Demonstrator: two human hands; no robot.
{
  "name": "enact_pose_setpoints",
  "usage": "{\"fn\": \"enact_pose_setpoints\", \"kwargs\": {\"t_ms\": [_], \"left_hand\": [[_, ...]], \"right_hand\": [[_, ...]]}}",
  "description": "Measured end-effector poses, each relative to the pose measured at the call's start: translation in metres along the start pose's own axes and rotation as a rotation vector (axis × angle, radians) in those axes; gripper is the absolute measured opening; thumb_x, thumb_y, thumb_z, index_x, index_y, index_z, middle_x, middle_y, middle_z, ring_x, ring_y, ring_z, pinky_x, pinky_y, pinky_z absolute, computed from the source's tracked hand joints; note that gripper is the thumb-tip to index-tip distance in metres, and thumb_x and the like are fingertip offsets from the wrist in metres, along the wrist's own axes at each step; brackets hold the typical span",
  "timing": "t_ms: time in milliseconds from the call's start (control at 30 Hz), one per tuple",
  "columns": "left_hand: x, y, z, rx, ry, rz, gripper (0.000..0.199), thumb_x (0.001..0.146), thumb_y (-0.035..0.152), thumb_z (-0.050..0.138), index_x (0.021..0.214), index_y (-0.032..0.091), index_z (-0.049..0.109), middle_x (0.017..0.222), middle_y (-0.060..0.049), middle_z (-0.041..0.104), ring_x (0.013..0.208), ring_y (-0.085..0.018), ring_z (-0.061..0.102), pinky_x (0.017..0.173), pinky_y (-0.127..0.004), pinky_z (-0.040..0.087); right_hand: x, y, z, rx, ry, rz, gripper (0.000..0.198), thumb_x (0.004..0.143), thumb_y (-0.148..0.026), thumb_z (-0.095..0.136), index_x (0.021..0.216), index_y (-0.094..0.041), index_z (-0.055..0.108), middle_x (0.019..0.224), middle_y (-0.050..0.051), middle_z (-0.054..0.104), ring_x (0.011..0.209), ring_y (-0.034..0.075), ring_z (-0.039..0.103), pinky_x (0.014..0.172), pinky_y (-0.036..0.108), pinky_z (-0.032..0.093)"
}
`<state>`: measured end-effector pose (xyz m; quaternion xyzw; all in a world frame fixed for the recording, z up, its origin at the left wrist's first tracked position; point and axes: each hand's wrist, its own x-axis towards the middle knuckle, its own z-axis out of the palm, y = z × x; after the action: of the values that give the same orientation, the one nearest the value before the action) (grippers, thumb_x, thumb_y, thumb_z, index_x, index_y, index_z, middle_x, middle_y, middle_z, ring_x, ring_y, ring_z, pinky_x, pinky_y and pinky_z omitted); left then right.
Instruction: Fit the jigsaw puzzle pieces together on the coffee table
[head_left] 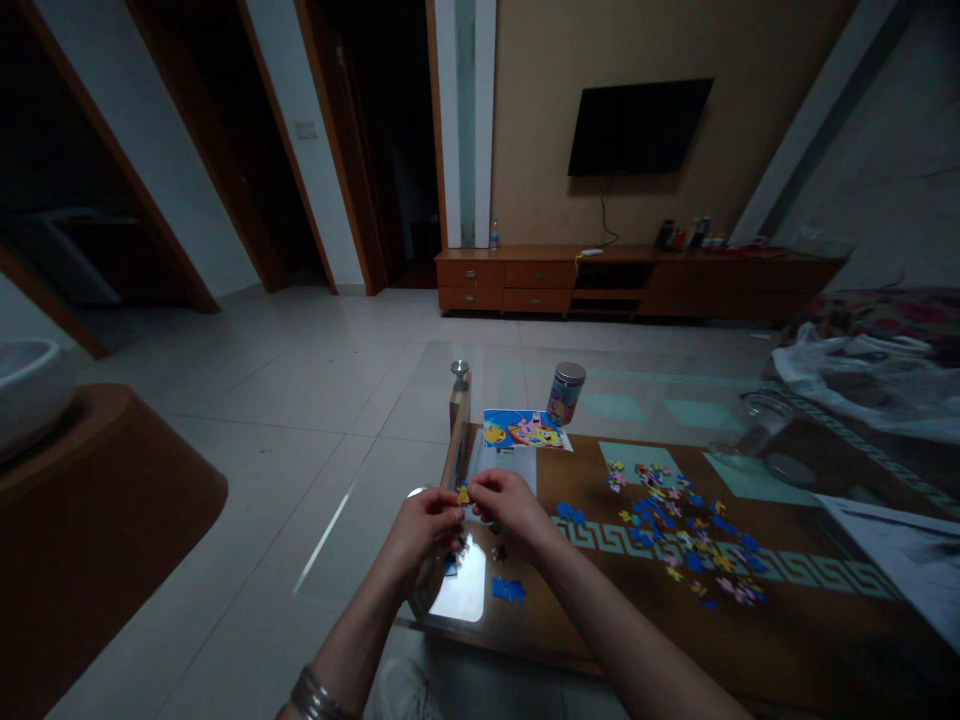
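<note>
My left hand [430, 524] and my right hand [511, 503] meet above the left end of the glass-topped table. Between their fingertips is a small yellow jigsaw piece [463, 495], pinched from both sides. A joined group of blue jigsaw pieces [508, 590] lies below my right hand, and another blue group [571, 513] is to its right. Some pieces under my left hand are partly hidden. Just beyond my hands lies a printed cartoon picture [525, 430], with a cylindrical tin [565, 395] standing at its far right corner.
A large spread of loose jigsaw pieces [686, 530] covers the table's right part. Farther right are a clear jar [754, 428], a round lid [791, 470], white paper [900, 560] and a plastic bag [862, 385]. A wooden stand [105, 540] is at the left.
</note>
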<state>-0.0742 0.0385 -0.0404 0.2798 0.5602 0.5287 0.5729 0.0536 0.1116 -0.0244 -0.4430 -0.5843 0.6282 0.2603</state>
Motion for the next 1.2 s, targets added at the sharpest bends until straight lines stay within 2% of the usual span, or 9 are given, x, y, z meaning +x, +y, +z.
{"fn": "enact_pose_setpoints", "kwargs": {"t_ms": [333,567,767,867,967,1200], "left_hand": [[0.0035,-0.0018,-0.0018,-0.018,-0.002,0.026,0.023,0.056,0.023,0.073,0.073,0.013,0.059,0.058,0.002,0.058,0.044,-0.007,0.047,0.046,-0.022,0.042],[0.0029,-0.0006,-0.0001,-0.034,-0.023,0.028,0.028,0.055,0.027,0.075,0.072,0.013,0.058,0.064,-0.001,0.062,0.047,-0.008,0.052,0.049,-0.023,0.043],[0.0035,0.0003,0.0009,-0.020,-0.008,0.044,0.026,0.056,0.028,0.073,0.071,0.013,0.058,0.058,0.001,0.059,0.043,-0.007,0.049,0.046,-0.022,0.041],[0.0025,0.0014,0.0024,-0.049,0.001,0.058,0.026,0.058,0.030,0.072,0.072,0.013,0.057,0.064,-0.001,0.062,0.048,-0.008,0.052,0.049,-0.022,0.042],[0.0011,0.0016,0.0033,-0.055,0.011,0.057,0.026,0.058,0.030,0.072,0.071,0.014,0.055,0.061,0.000,0.060,0.045,-0.007,0.050,0.047,-0.021,0.041],[-0.0005,0.0030,0.0026,-0.070,-0.002,0.043,0.030,0.058,0.032,0.074,0.073,0.014,0.056,0.062,-0.001,0.061,0.050,-0.010,0.056,0.051,-0.022,0.045]], "right_hand": [[-0.0046,-0.0028,0.0012,0.049,-0.026,0.025,0.012,0.076,-0.011,0.059,0.065,-0.017,0.059,0.056,-0.003,0.055,0.049,0.007,0.047,0.048,0.020,0.037],[-0.0023,0.0036,0.0016,0.106,-0.064,0.108,0.024,0.080,-0.014,0.050,0.056,-0.018,0.053,0.051,-0.003,0.051,0.044,0.007,0.043,0.045,0.019,0.036],[-0.0022,0.0022,0.0062,0.107,0.041,0.043,0.018,0.077,-0.011,0.052,0.061,-0.017,0.056,0.053,-0.004,0.052,0.049,0.007,0.046,0.048,0.017,0.036],[-0.0028,0.0029,0.0079,0.131,0.013,0.076,0.020,0.079,-0.014,0.047,0.062,-0.016,0.056,0.053,-0.002,0.055,0.046,0.007,0.047,0.047,0.019,0.037],[-0.0033,0.0034,0.0083,0.141,0.015,0.071,0.020,0.079,-0.014,0.047,0.061,-0.017,0.055,0.054,-0.001,0.057,0.047,0.007,0.049,0.048,0.019,0.038],[-0.0039,0.0037,0.0070,0.145,0.033,0.028,0.021,0.077,-0.015,0.049,0.057,-0.017,0.054,0.049,-0.003,0.051,0.043,0.007,0.042,0.045,0.020,0.035]]}}
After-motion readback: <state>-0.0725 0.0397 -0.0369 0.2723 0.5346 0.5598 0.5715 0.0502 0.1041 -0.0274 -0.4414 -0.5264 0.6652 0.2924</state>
